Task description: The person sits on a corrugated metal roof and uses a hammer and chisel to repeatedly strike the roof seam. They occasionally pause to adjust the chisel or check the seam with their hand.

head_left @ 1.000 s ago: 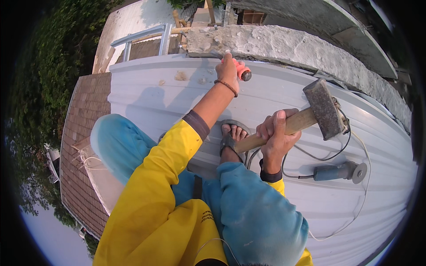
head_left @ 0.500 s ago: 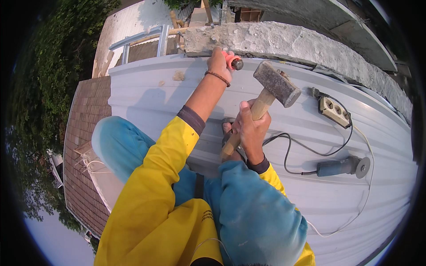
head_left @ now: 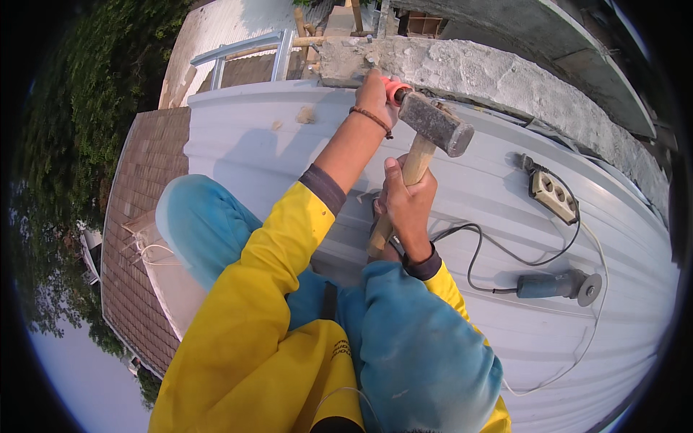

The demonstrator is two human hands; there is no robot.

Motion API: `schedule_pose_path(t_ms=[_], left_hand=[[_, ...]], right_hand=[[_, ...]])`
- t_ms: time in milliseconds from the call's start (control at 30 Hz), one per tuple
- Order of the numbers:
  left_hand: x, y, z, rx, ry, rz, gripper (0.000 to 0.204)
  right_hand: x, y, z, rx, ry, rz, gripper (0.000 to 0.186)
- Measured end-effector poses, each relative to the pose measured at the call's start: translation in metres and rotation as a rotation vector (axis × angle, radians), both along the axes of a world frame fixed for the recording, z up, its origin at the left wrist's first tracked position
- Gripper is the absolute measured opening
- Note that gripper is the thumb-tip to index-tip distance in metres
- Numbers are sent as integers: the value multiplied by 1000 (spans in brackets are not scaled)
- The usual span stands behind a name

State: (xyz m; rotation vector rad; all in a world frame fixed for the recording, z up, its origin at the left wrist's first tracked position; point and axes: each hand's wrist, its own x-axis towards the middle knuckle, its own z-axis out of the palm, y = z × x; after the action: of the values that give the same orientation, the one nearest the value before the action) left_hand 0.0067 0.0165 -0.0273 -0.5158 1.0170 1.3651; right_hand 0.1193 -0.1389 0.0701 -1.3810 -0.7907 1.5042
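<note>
My left hand [head_left: 375, 99] is wrapped around a chisel with an orange grip guard [head_left: 393, 88], held against the near side of the rough concrete wall [head_left: 484, 71]. The tip of the chisel is hidden behind my fingers. My right hand [head_left: 410, 209] grips the wooden handle of a club hammer [head_left: 436, 125], whose worn steel head is at the chisel's dark struck end. Whether the two metals touch I cannot tell for sure.
Under me lies a light grey ribbed metal roof [head_left: 476, 346]. To the right are a power strip [head_left: 554, 196] and a blue angle grinder [head_left: 559, 286] with loose cords. Metal channels [head_left: 283, 58] stand at the far left; a tiled roof [head_left: 141, 209] drops away at left.
The hammer head has come left and slightly down onto the chisel's end, closing the gap between them. The view has shifted a little, and both hands keep their grips.
</note>
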Motion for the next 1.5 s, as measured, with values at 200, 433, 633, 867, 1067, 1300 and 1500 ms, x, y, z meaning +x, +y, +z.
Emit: schedule_pose_path(t_ms=[200, 433, 633, 867, 1067, 1300, 1500], left_hand=[[2, -2, 8, -9, 20, 20, 9], [1, 0, -1, 12, 31, -21, 13], [5, -3, 2, 2, 111, 3, 15], [2, -4, 4, -19, 141, -41, 16], [1, -3, -1, -7, 147, -111, 19], [-3, -7, 7, 18, 67, -65, 13], [-3, -2, 15, -8, 175, -159, 24]], right_hand=[[34, 10, 49, 413, 198, -227, 20], [0, 15, -3, 64, -356, 192, 20], [32, 4, 30, 224, -3, -60, 24], [6, 16, 12, 399, -37, -98, 19], [24, -2, 13, 150, -179, 63, 16], [29, 18, 54, 656, 374, -325, 23], [6, 6, -2, 24, -107, 151, 21]])
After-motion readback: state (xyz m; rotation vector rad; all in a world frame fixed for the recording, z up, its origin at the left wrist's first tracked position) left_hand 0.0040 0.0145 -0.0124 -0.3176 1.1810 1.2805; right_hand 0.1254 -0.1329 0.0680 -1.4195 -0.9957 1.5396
